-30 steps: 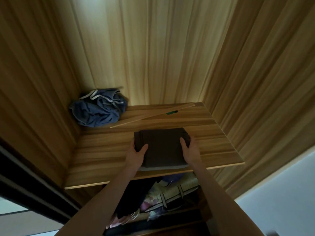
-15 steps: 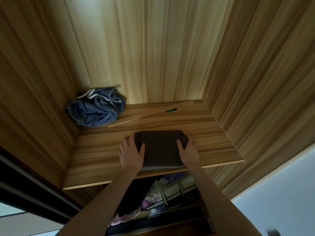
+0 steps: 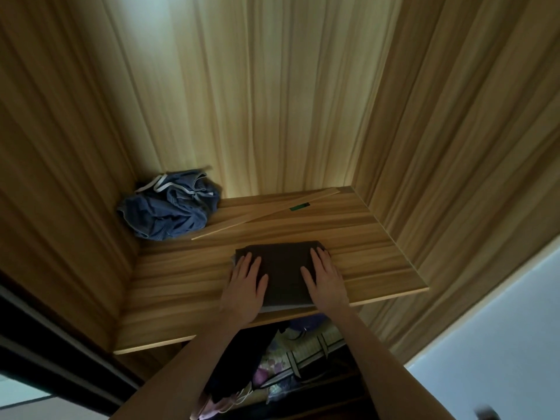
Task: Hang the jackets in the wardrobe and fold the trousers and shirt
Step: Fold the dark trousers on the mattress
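A dark folded garment [image 3: 283, 272] lies flat on the wooden wardrobe shelf [image 3: 181, 286], close to the shelf's front edge. My left hand [image 3: 245, 284] rests flat on the garment's left side with straight fingers. On its right side my right hand [image 3: 325, 280] lies flat the same way, palm down. Neither hand grips the cloth. A thin lighter layer shows under the garment's front edge.
A crumpled blue garment [image 3: 169, 206] with a white drawstring sits in the shelf's back left corner. A thin wooden strip [image 3: 266, 213] lies diagonally across the back. Wooden wardrobe walls close in left, right and behind. Below the shelf are dark clothes and a patterned bag [image 3: 303, 356].
Both hands let go of the folded garment's sides and slid onto its top, fingers now straight. The garment sits a little further in on the shelf.
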A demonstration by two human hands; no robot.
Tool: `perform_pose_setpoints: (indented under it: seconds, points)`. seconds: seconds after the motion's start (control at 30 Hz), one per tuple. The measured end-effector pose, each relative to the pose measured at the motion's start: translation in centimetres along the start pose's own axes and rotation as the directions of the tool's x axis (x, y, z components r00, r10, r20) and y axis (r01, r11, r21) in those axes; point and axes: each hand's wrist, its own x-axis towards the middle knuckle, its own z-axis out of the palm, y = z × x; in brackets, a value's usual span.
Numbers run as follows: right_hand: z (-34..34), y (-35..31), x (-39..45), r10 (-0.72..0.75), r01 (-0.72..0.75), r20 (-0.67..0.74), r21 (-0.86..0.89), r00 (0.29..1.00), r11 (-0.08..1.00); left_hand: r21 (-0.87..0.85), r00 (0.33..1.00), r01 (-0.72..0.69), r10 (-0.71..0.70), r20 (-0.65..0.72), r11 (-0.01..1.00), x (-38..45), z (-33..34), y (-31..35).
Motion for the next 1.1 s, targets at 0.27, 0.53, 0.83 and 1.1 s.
perform_pose_setpoints:
  seconds: [0.27, 0.53, 0.83, 1.1]
  points:
    - [-2.1, -3.2, -2.7, 0.047, -0.015, -0.152, 0.207, 0.987, 0.978, -0.188, 0.980, -0.124, 0.090, -0.179, 0.974, -1.5, -3.3, -0.2]
    - [-4.0, -8.5, -9.2, 0.019, 0.036, -0.313, 0.168, 0.949, 0.985, -0.085, 0.903, -0.355, 0.319, -0.288, 0.931, -4.6, -8.0, -2.1]
    - [-4.6, -15.4, -20.5, 0.165, -0.242, -0.488, -0.097, 0.857, 0.965, -0.126, 0.780, -0.621, 0.593, -0.202, 0.774, -8.7, -11.4, -2.8]
    - [-6.6, -18.9, -32.1, 0.320, -0.537, -0.641, -0.172, 0.698, 0.826, -0.270, 0.574, -0.812, 0.792, -0.208, 0.518, -15.4, -10.6, -0.3]
